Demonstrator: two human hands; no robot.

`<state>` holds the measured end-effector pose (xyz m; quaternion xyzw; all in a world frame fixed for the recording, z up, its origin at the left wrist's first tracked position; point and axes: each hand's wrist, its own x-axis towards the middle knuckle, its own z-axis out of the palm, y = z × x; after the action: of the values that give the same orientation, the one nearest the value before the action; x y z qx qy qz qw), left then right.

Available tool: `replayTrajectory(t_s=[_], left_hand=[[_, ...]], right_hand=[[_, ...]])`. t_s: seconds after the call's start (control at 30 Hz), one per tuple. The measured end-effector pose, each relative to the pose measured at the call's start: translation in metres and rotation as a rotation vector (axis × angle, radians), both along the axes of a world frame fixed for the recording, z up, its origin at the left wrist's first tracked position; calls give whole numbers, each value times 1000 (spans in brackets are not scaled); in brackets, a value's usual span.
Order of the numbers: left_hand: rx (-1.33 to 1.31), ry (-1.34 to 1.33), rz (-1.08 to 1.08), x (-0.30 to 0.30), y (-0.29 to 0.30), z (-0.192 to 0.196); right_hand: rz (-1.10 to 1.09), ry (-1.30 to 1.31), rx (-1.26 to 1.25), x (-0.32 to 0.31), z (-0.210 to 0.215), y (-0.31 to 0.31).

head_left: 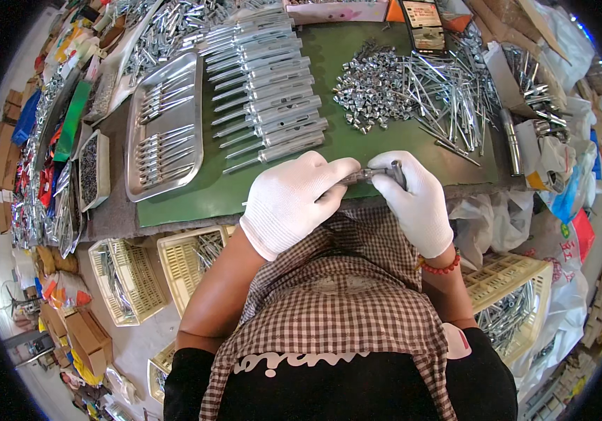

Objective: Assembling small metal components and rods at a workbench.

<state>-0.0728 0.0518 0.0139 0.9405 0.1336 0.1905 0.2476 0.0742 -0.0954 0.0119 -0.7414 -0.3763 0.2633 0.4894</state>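
Observation:
My left hand [294, 200], in a white knitted glove, is closed round a clear-handled screwdriver [354, 177]. A thin tip of its shaft pokes out past the heel of that hand. My right hand [417, 200], gloved too, pinches at the handle's right end with a short dark grey cylinder [400, 174] between thumb and fingers. Whether that cylinder touches the handle is hidden by the fingers. Just beyond my left hand, a stacked row of clear-handled screwdrivers [283, 112] lies on the green mat [364, 151], shafts pointing left.
A metal tray [198, 133] with slim metal pieces stands at the left. Small silver caps [371, 88] and thin metal rods [455, 98] are heaped at the back right, near a phone [424, 27]. Cream plastic crates [129, 281] stand below the table edge.

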Motion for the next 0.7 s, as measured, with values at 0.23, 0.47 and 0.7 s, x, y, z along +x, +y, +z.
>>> replayTrajectory(t_s=[0.23, 0.47, 0.7], left_hand=[[29, 33, 32, -1, -5, -1], [49, 49, 23, 0, -6, -1], [290, -7, 24, 8, 7, -14]], right_hand=[[11, 56, -57, 2, 0, 0], [5, 96, -16, 3, -3, 0], [-289, 284, 13, 21, 8, -16]])
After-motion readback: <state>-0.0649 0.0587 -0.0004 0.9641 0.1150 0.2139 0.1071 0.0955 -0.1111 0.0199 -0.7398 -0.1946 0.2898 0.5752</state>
